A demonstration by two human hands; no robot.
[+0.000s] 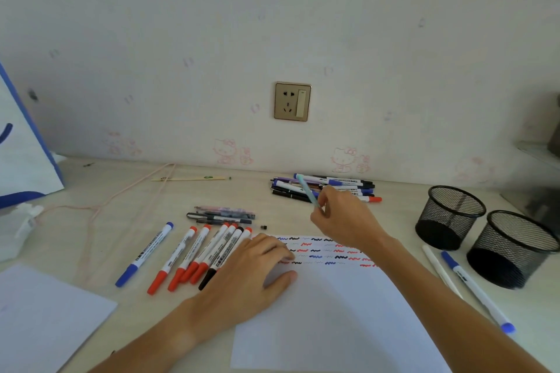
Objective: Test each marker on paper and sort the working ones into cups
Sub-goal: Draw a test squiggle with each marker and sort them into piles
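My right hand [345, 219] pinches a light teal pen [306, 189] and holds it tilted above the far pile of markers [325, 186] by the wall. My left hand [253, 272] rests flat on the left edge of the white test paper [333, 312], whose top rows carry red, blue and black squiggles. A row of red-, blue- and black-capped markers [194, 254] lies just left of that hand. Two black mesh cups [451, 216] [512, 248] stand at the right and look empty.
A small bunch of dark pens [222, 215] lies behind the marker row. A blue-capped marker [475, 291] and a white pen [441, 269] lie beside the cups. Another sheet [45, 321] sits at the front left, a white-and-blue bag [21, 154] at the far left.
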